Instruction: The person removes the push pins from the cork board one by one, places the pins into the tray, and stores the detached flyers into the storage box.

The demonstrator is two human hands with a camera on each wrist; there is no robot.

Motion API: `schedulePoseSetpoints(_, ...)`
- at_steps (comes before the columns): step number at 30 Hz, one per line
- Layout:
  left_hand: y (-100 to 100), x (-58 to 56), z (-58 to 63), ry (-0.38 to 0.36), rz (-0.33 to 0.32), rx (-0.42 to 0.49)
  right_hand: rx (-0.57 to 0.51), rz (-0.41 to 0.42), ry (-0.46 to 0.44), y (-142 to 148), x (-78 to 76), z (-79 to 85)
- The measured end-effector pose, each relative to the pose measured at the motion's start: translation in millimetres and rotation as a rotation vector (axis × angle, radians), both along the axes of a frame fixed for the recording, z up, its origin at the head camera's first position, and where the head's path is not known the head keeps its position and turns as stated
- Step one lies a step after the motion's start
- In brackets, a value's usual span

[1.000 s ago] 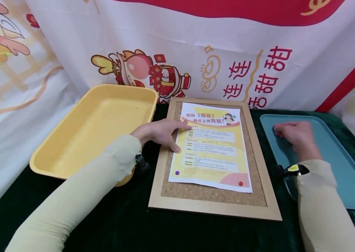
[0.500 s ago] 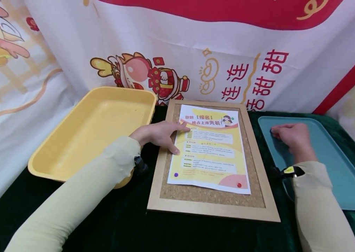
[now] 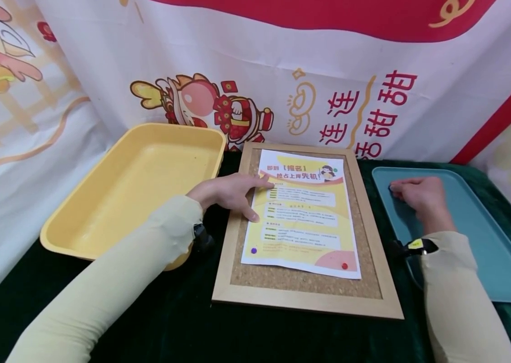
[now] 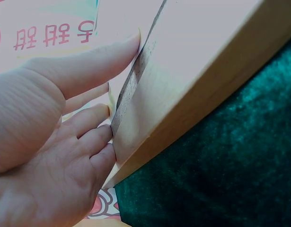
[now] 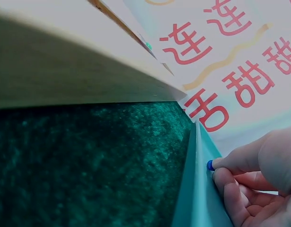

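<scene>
A printed yellow-and-white flyer (image 3: 303, 217) lies on a cork board (image 3: 282, 280) with a light wooden frame. One purple pushpin (image 3: 254, 250) sits at its lower left corner and a red pushpin (image 3: 344, 266) at its lower right. My left hand (image 3: 233, 193) rests on the flyer's left edge, fingers extended and thumb spread. Over the blue-green tray (image 3: 487, 237), my right hand (image 3: 423, 196) pinches a small blue pushpin (image 5: 210, 165) between thumb and forefinger, close to the tray's left wall in the right wrist view.
A yellow plastic basin (image 3: 133, 186) stands left of the board, behind my left forearm. Dark green cloth (image 3: 282, 338) covers the table. A white printed curtain (image 3: 246, 45) hangs right behind the basin, board and tray.
The view has shifted slightly. My left hand stays on the flyer and the right hand remains over the tray, with little movement of its own.
</scene>
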State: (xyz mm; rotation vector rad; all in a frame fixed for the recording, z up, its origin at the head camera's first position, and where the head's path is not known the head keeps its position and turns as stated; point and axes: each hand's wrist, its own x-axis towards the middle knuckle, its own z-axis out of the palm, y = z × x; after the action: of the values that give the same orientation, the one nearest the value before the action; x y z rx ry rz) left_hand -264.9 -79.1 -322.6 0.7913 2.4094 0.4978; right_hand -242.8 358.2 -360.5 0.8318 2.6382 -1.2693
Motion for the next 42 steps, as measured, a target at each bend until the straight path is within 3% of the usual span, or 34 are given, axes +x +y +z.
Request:
schedulePoseSetpoints(8, -0.1, 0.2, -0.1, -0.003, 0.003, -0.006, -0.001, -0.014, -0.018, -1.9, 1.0, -0.6)
schedulePoseSetpoints(25, -2.8, 1.0, 4.2, 0.012, 0.002, -0.007, -0.110, 0.003, 0.000, -4.3, 1.4, 5.7)
schedulePoseSetpoints(33, -1.9, 1.0, 4.6, -0.008, 0.019, 0.008, -0.101, -0.005, 0.017, -5.1, -0.2, 6.6)
schedulePoseSetpoints(42, 0.8, 1.0, 2.5, -0.021, 0.019, 0.003, -0.162, -0.020, -0.015, -0.5, 2.9, 6.4)
